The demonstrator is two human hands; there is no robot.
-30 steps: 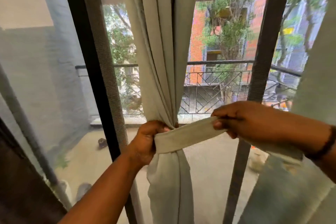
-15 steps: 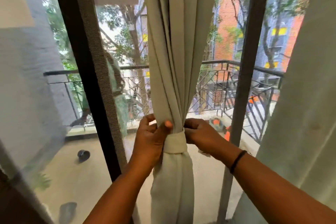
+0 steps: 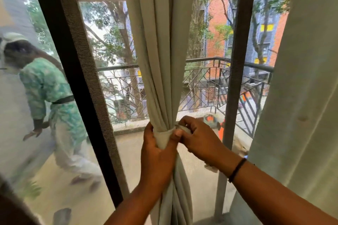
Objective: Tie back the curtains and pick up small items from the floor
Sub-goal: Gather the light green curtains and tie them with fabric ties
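Pale grey-green curtain (image 3: 161, 60) hangs gathered at the window centre, cinched by a matching tie-back (image 3: 163, 138). Left hand (image 3: 157, 157) grips the bundle, fingers curled around it. Right hand (image 3: 196, 139) pinches the tie-back end. No legible writing.

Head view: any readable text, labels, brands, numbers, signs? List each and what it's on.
None readable.
Yellow panels on the building across the street: plain colour patches, no lettering visible.
Orange item on the balcony floor: blurred, no marking legible.
Curtain, tie-back band and black wristband: no print visible.
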